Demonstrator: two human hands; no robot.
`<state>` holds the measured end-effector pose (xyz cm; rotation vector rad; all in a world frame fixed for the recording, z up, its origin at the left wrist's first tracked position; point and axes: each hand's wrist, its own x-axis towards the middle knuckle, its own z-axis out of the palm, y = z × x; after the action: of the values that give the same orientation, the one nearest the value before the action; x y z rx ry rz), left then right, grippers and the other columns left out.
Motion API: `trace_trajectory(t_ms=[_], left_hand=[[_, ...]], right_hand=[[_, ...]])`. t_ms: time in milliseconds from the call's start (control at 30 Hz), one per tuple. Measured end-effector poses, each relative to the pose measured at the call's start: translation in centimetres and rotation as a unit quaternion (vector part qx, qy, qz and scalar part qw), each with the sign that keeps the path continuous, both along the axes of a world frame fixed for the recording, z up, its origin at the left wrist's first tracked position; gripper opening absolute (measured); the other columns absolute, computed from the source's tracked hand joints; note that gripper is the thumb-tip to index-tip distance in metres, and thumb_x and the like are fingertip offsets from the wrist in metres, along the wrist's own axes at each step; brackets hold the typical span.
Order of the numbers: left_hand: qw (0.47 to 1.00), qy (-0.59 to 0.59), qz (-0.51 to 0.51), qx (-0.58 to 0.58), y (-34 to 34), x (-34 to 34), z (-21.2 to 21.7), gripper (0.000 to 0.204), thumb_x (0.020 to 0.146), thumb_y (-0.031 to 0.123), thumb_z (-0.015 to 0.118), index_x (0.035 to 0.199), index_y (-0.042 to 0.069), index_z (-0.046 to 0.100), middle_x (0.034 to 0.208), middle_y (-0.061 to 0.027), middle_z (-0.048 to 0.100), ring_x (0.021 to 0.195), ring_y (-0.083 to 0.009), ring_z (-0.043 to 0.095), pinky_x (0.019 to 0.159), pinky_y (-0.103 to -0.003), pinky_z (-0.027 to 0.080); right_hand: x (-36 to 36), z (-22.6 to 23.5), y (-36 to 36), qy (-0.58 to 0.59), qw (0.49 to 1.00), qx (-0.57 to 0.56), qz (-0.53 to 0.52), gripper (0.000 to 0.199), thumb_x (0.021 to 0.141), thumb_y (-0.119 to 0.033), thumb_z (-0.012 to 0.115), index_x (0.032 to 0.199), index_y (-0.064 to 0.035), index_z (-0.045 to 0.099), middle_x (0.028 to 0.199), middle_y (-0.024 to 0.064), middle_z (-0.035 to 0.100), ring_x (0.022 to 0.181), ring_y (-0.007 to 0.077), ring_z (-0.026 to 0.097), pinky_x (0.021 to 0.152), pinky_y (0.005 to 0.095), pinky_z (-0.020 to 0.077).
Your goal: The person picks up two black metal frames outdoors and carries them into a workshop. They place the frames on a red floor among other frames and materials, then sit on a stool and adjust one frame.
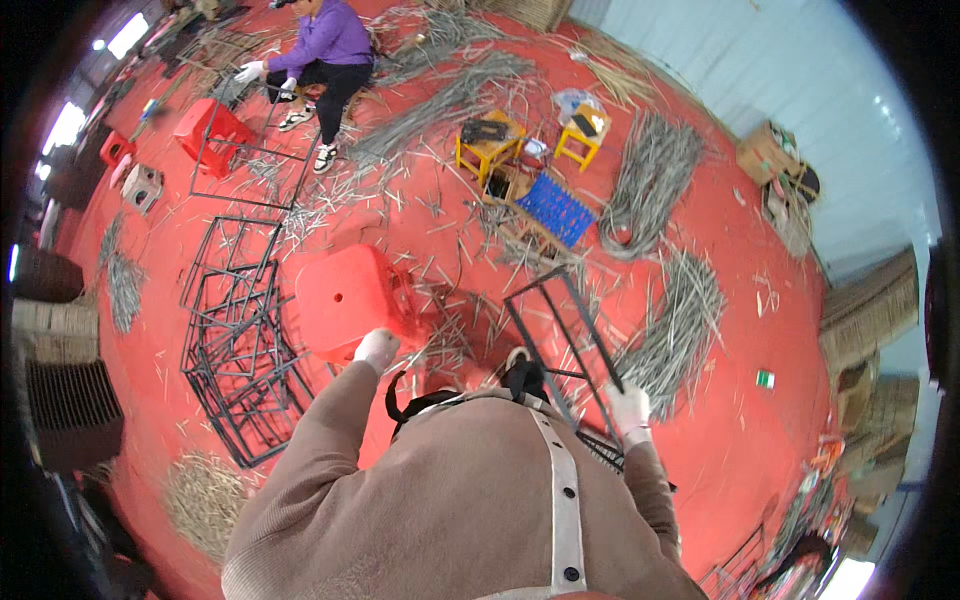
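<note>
My left hand (377, 350), in a white glove, is closed on the near edge of a red plastic stool (345, 295) with a small hole in its seat. Its fingertips are partly hidden against the stool. My right hand (628, 408), also gloved in white, grips one bar of a black metal frame (575, 335). That frame stands tilted beside my right leg, and its lower end is partly hidden by my body. Left of the stool lies a heap of similar black metal frames (240, 350), tangled together.
Grey strips (675, 330) lie in piles on the red floor, with loose offcuts around the stool. Ahead are yellow stools (490, 140) and a crate with a blue panel (557, 208). A person in purple (325, 45) sits far left, a black frame before them. Woven goods line the right wall.
</note>
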<state>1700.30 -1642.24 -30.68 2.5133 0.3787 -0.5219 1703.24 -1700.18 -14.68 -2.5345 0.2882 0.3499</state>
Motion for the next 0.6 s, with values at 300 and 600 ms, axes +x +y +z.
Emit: trace_trajectory(t_ms=[300,600], left_hand=[[0.953,0.051,0.29,-0.069,-11.3,-0.2,4.9,0.035,0.089,0.034,0.069,0.101,0.001,0.075,0.092,-0.0211,0.075,0.094,-0.0316,0.075,0.083,-0.042,0.056],[0.798,-0.197,0.567,-0.055,-7.3,6.6,4.8,0.046,0.084,0.024,0.079,0.119,0.0,0.062,0.096,-0.0199,0.07,0.091,-0.0318,0.071,0.084,-0.041,0.055]], right_hand=[[19.9,2.2,6.8,0.003,0.968,0.148,0.202,0.05,0.092,-0.048,0.071,0.095,0.0018,0.074,0.072,0.0204,0.068,0.068,0.0315,0.068,0.063,0.045,0.0484],[38.3,11.5,18.2,-0.005,0.905,0.254,0.342,0.027,0.097,-0.026,0.073,0.089,0.0,0.073,0.064,-0.0032,0.056,0.061,0.0043,0.047,0.053,0.0297,0.0376]])
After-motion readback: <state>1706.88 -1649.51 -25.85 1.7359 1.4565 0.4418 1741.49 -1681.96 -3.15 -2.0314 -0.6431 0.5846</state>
